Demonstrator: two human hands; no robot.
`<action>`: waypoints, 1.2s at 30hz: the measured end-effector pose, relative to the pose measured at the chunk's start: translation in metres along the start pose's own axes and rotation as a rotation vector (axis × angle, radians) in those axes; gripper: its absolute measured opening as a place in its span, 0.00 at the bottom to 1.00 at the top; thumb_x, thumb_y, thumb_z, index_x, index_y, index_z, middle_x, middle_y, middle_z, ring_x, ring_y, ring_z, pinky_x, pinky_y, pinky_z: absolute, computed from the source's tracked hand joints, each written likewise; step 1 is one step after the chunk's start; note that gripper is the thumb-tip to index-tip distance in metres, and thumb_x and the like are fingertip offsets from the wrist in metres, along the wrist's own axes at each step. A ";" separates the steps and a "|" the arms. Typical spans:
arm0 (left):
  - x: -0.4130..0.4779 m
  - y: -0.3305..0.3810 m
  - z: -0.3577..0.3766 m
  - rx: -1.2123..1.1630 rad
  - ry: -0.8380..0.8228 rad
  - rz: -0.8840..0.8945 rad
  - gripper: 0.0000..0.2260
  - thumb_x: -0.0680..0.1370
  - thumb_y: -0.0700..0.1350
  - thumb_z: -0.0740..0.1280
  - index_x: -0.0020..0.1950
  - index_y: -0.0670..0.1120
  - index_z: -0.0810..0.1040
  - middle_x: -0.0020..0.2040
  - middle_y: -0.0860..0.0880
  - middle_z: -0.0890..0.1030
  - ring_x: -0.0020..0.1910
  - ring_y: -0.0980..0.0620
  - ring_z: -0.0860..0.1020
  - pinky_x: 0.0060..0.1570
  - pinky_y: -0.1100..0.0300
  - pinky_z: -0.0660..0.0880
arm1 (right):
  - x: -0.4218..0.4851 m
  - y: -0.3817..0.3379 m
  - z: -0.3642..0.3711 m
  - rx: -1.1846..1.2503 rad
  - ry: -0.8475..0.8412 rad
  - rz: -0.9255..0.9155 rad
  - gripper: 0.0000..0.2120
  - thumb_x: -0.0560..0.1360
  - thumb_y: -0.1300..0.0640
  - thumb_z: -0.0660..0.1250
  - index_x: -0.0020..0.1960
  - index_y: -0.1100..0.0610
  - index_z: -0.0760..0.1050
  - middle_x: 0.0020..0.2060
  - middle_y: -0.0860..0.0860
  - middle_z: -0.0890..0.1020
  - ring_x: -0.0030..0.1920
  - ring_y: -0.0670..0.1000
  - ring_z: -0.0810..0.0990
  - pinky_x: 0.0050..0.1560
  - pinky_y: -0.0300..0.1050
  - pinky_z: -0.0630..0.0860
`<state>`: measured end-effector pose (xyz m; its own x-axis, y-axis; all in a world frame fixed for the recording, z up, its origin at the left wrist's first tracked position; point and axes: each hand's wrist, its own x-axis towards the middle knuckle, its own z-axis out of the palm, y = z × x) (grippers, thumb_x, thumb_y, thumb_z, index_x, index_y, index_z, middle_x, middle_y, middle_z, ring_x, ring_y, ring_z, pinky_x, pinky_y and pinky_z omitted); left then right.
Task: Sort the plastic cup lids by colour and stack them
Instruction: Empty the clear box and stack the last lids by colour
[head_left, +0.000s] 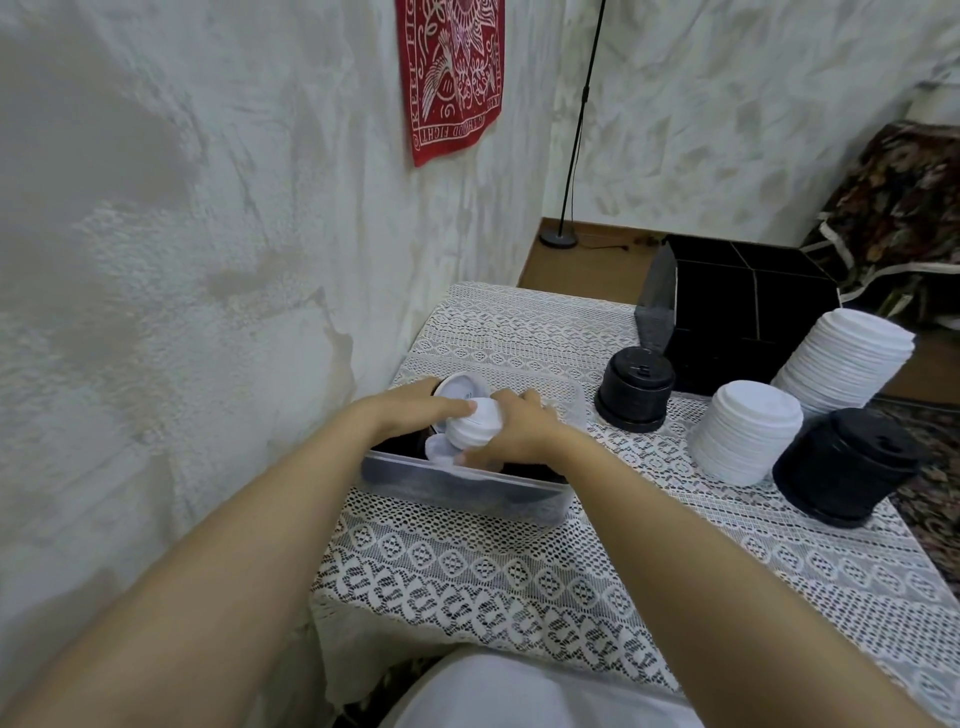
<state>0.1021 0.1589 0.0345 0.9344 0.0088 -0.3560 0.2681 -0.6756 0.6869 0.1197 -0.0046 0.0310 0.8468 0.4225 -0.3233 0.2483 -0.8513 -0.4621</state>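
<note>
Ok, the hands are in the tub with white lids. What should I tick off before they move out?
1. Grip on the white lids: left hand and right hand both hold them: ok.
2. Held lids all white: only white shows, and any hidden ones cannot be judged: cannot tell.
3. Short white stack upright, top free: ok.
4. Tall white stack straight: looks tilted, perhaps the lens: cannot tell.
5. Way to the white stacks: far black stack stands close to it: cannot tell.
6. Clear tub emptied: dark lids remain inside: not ok.
</note>
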 end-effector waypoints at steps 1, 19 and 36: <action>-0.004 0.002 0.001 -0.038 0.004 0.019 0.24 0.71 0.61 0.68 0.63 0.50 0.74 0.61 0.51 0.78 0.60 0.51 0.76 0.65 0.50 0.70 | 0.002 0.001 0.001 0.027 0.010 0.004 0.44 0.66 0.41 0.77 0.73 0.55 0.60 0.67 0.58 0.65 0.68 0.60 0.64 0.68 0.54 0.63; -0.018 0.030 -0.009 -0.374 0.031 -0.180 0.10 0.79 0.49 0.63 0.47 0.44 0.78 0.36 0.46 0.80 0.34 0.51 0.77 0.34 0.60 0.71 | 0.008 -0.002 -0.016 0.423 0.048 -0.116 0.30 0.65 0.51 0.80 0.60 0.58 0.71 0.48 0.49 0.77 0.42 0.45 0.75 0.37 0.39 0.68; -0.030 0.092 0.008 -0.362 0.057 -0.070 0.09 0.78 0.49 0.63 0.49 0.43 0.75 0.36 0.45 0.77 0.32 0.51 0.75 0.30 0.62 0.68 | -0.040 0.024 -0.056 0.483 0.189 -0.143 0.26 0.68 0.54 0.78 0.60 0.57 0.70 0.44 0.51 0.76 0.38 0.48 0.75 0.29 0.41 0.71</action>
<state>0.0965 0.0909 0.1032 0.9197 0.0937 -0.3814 0.3879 -0.3678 0.8451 0.1187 -0.0597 0.0790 0.9015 0.4222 -0.0952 0.1606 -0.5305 -0.8324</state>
